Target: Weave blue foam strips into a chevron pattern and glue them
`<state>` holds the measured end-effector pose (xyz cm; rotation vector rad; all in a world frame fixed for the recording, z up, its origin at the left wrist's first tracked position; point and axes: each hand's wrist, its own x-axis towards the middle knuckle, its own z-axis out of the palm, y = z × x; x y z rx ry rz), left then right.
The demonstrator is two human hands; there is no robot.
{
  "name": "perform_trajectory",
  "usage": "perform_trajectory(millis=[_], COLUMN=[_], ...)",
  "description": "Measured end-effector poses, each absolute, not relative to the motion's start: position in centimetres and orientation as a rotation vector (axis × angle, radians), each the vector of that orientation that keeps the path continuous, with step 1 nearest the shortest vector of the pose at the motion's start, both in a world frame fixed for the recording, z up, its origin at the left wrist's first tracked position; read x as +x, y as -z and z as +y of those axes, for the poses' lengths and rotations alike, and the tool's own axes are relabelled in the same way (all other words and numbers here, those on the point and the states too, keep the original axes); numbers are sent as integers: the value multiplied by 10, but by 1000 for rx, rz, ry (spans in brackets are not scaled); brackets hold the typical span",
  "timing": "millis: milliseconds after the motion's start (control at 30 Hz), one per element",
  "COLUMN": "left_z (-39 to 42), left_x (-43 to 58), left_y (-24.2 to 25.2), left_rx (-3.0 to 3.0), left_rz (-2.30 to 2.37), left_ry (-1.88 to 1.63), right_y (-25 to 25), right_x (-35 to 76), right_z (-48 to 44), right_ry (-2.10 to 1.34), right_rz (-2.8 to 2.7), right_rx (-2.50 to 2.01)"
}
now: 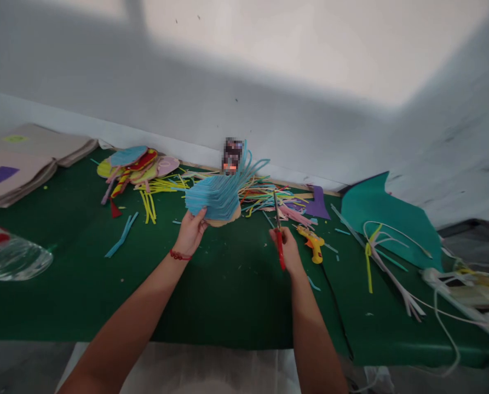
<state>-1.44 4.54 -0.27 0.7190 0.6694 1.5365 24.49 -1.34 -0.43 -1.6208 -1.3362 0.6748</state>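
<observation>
My left hand (193, 230) grips the lower left edge of a rounded piece covered with rows of light blue strips (213, 196), held above the table. Long loose ends of the strips fan out from its upper right, and a tan backing shows along its bottom edge. To the right, my right hand (286, 247) is closed around red-handled scissors (280, 249), their blades pointing up and away. The scissors are apart from the blue piece. A yellow glue gun (313, 243) lies just right of my right hand.
Behind the blue piece lie many coloured strips (264, 194). Decorated cutouts (133, 164) are piled at the back left, near cardboard sheets (18, 164). A plastic bottle (18, 257) lies at left. Teal sheet (392, 213), power strip (458, 295) and cords occupy the right. A wall rises behind.
</observation>
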Motion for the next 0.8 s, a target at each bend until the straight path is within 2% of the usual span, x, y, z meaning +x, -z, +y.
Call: perform_trajectory(millis=[133,233,333,467,633,800], left_z=[47,47,47,48,47,45], left_x=[-13,-12,-12,-13,-11,-9], left_y=[8,8,7,7,10,13], left_rx=[705,710,711,700,713,748], left_rz=[671,645,638,648,639,681], left_ry=[-1455,-1455,-1471,-1467,-1430,-1317], right_y=[4,11,25,39,37,42], right_x=[261,267,264,254,269,294], right_z=[-12,-10,-7,-2,1,6], right_ry=[-363,-242,-175,-266,-172,-50], right_rz=[-1240,-1366,-1542,-1669,-1579,-1421], right_rx=[-1968,-2086,-2033,-1820,-1762,-1906])
